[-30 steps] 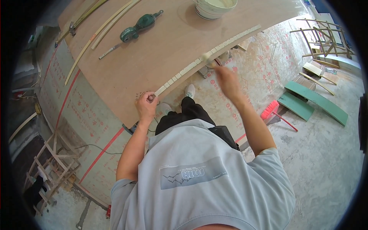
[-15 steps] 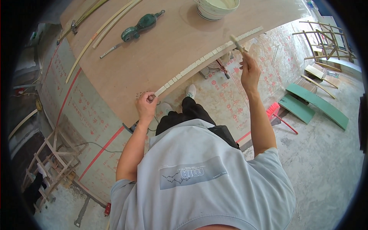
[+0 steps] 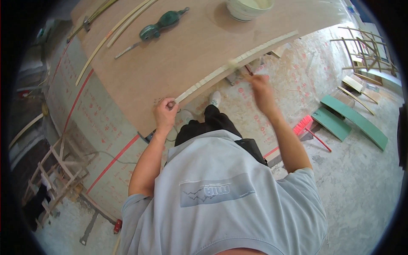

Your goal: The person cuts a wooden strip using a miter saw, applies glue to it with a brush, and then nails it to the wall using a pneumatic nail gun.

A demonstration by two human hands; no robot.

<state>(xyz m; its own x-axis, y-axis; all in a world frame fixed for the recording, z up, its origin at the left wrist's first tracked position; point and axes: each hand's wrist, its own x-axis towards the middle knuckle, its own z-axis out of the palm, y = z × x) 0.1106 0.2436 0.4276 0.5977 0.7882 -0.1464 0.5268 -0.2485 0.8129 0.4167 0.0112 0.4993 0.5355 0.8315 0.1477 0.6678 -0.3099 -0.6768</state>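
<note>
We're pinching a notched strip point(image 3: 205, 81) by its end, left hand point(image 3: 166, 114), while right hand's point(image 3: 262, 91) gripping what looks like a blurry paintbrush point(image 3: 233, 64).

Right hand point(image 3: 262, 91) motion-blurred; glare upper right; rim black, distorted.

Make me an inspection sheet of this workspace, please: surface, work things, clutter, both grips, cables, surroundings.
Surface: brown board; a white bucket with pale contents stands on it.
Job's things: long pale strip along the board's near edge; brush, motion-blurred, at the strip's middle.
Clutter: dark green tool, thin wooden slats on the board.
Grips: left grip holds the strip's left end; right grip holds the brush.
Cables: one thin cable on the floor, left.
Surroundings: green panels and red broom on the floor, right.
</note>
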